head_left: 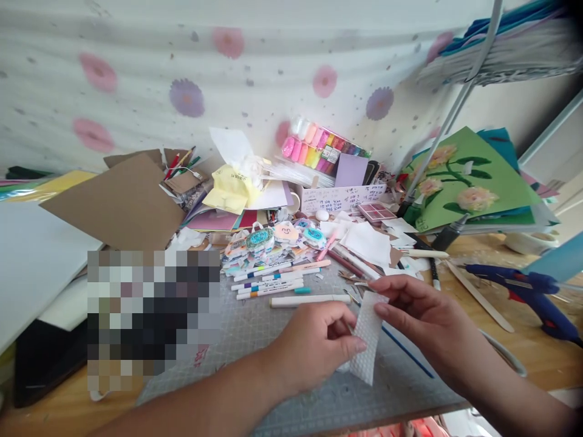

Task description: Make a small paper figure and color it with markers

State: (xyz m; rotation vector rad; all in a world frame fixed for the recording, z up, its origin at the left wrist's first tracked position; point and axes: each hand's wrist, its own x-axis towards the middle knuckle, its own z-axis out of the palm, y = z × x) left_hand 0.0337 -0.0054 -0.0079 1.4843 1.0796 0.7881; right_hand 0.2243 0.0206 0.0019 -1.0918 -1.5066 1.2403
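Observation:
A narrow white textured strip (368,346), which looks like bubble wrap or foam, is held upright between both hands above the grey cutting mat (310,406). My left hand (314,343) grips its left edge, the thumb lying across its face and the other fingers curled. At the strip's upper right edge, my right hand (414,309) pinches it between thumb and fingers. A thin blue stick (407,351) lies on the mat below my right hand. Several markers (268,288) and a long white pen (310,300) rest just beyond my left hand.
Behind the markers are piled cut-out stickers (260,240) and a white box (337,199) with clay packs. To the right lie a blue glue gun (514,279), a wooden stick (483,297) and green floral card (460,179). Brown cardboard (118,206) and a blurred-out area are at left.

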